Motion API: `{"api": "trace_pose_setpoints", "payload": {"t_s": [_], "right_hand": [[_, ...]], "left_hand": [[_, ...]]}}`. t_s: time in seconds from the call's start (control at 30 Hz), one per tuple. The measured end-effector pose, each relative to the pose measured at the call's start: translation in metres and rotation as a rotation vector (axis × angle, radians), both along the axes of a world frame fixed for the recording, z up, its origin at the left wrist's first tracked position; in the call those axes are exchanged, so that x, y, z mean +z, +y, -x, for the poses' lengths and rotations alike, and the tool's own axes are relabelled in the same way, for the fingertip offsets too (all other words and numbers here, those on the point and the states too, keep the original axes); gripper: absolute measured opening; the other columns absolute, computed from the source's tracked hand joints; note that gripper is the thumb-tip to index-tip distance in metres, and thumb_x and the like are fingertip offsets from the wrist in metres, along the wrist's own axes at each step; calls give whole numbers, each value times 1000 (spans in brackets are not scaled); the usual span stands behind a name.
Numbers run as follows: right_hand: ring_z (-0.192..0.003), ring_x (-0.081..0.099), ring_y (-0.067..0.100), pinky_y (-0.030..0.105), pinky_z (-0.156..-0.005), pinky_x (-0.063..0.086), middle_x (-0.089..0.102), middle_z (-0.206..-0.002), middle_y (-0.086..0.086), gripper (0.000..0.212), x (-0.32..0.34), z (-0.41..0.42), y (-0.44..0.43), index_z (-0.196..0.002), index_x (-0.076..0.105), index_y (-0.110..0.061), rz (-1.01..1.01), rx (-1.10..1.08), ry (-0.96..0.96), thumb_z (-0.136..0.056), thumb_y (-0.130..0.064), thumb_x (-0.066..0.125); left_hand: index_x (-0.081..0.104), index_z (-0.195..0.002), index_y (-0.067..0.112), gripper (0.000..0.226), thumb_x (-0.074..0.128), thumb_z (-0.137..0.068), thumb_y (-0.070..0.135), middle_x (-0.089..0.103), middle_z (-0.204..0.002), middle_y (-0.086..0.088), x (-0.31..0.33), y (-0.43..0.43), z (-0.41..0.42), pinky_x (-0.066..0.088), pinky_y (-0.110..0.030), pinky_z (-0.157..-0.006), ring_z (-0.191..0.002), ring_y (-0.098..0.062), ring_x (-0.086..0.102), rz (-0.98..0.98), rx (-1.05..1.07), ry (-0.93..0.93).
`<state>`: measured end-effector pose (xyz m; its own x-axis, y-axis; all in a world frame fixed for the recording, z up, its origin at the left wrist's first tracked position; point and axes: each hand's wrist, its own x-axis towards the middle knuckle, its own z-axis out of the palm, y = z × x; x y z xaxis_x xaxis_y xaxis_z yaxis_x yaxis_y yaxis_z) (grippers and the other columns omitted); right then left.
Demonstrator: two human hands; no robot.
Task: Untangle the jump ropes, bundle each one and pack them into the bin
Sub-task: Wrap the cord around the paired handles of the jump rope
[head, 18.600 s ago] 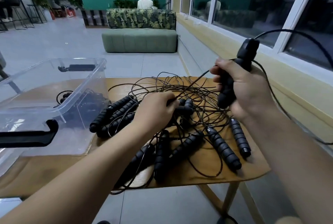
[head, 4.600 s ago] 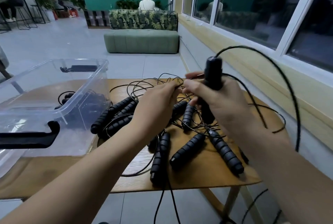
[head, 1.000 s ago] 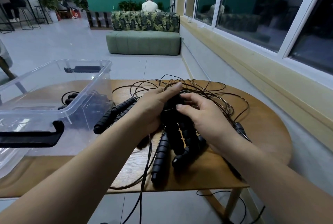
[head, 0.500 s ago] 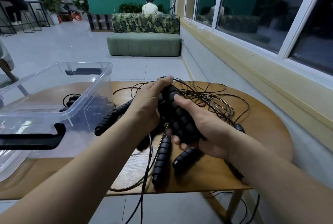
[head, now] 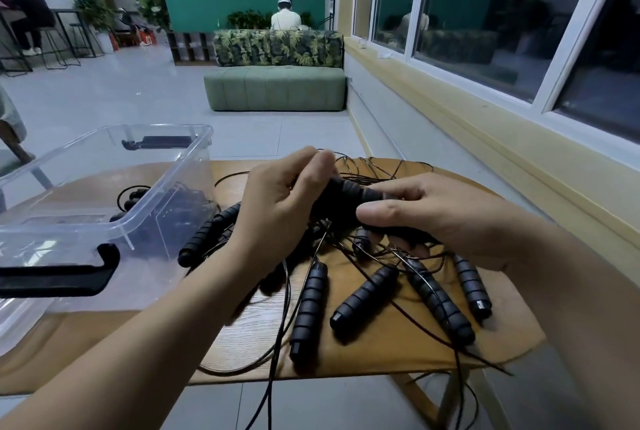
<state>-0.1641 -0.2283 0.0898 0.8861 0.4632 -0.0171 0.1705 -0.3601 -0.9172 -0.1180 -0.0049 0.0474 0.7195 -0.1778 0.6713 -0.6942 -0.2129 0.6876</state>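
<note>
Jump ropes, tangled lot [head: 429, 291]: sprawling over the wooden table [head: 505, 325], cords trailing off its near edge.
Clear bin [head: 173, 173]: standing at the table's left, a dark rope [head: 131, 194] showing through its wall.
Handle pair [head: 343, 197]: being lifted clear of the heap, where a second ago it was being pressed down among the others.
Left hand [head: 277, 215]: curling round the pair's left end, fingertips blurred.
Right hand [head: 450, 218]: clasping the right end between thumb and fingers.
Reading: one rope is coming free for bundling, though its cord is probably still threading the tangle.
</note>
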Motion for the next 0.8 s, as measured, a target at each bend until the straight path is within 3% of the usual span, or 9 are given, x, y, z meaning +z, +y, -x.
{"api": "trace_pose_setpoints", "payload": {"t_s": [0.13,0.23,0.3,0.4,0.47,0.53,0.63,0.7,0.8], "right_hand": [[-69,51,22,25,-55,43,66,-91,16,35,3,-1,-8,-98,75,-8,-158,0,-50,-89,-42,80],[-71,54,20,23,-58,48,67,-94,16,62,7,-3,-14,-99,73,-4,-321,-29,-54,-74,-57,92],[-72,56,19,23,-59,49,69,-93,15,51,10,-2,-12,-99,73,-6,-410,-21,-48,-78,-48,91],[-74,55,24,27,-59,47,69,-93,14,23,4,2,7,-95,78,-15,-401,19,-36,-81,-31,86],[-71,53,24,27,-57,44,66,-88,12,21,-7,4,26,-98,77,-17,-350,27,-60,-83,-29,85],[-66,51,20,29,-57,42,60,-83,10,25,-15,6,40,-105,73,-14,-330,12,-86,-85,-24,84],[-63,53,18,29,-57,41,61,-86,13,32,-17,10,46,-110,74,-20,-341,-27,-116,-82,-28,86],[-59,57,14,24,-54,45,64,-82,7,35,-14,11,44,-112,74,-18,-381,-70,-121,-81,-26,86],[-52,50,21,29,-48,37,65,-78,14,36,-13,10,41,-112,70,-12,-439,-99,-86,-82,-28,83]], "left_hand": [[59,-73,8,70,33,-108,63,42,-53,0,0,1,-8,24,-33,-49,-46,-18,35,212,-71,138],[59,-73,15,62,40,-105,64,20,-57,0,6,1,-13,11,-37,-49,-48,-16,18,485,-193,372],[60,-75,19,58,38,-108,62,17,-59,0,6,-1,-17,11,-34,-48,-48,-15,16,548,-199,458],[53,-75,19,51,35,-115,46,27,-55,2,1,-17,-15,14,-30,-45,-48,-14,20,511,-90,514],[48,-77,19,35,41,-111,21,46,-57,-5,-7,-23,-9,31,-28,-44,-54,-20,39,396,36,472],[52,-80,18,23,48,-101,10,59,-78,-22,-19,-25,-2,49,-38,-58,-70,-28,56,212,25,411],[54,-78,6,8,52,-86,8,50,-72,-23,-28,-27,2,39,-39,-58,-65,-23,49,170,-17,517],[53,-78,0,15,49,-89,10,47,-66,-21,-30,-34,2,28,-33,-53,-55,-18,40,148,1,578],[52,-87,-8,32,42,-101,19,54,-69,-39,-36,-38,2,27,-35,-48,-52,-23,39,72,-1,596]]}}
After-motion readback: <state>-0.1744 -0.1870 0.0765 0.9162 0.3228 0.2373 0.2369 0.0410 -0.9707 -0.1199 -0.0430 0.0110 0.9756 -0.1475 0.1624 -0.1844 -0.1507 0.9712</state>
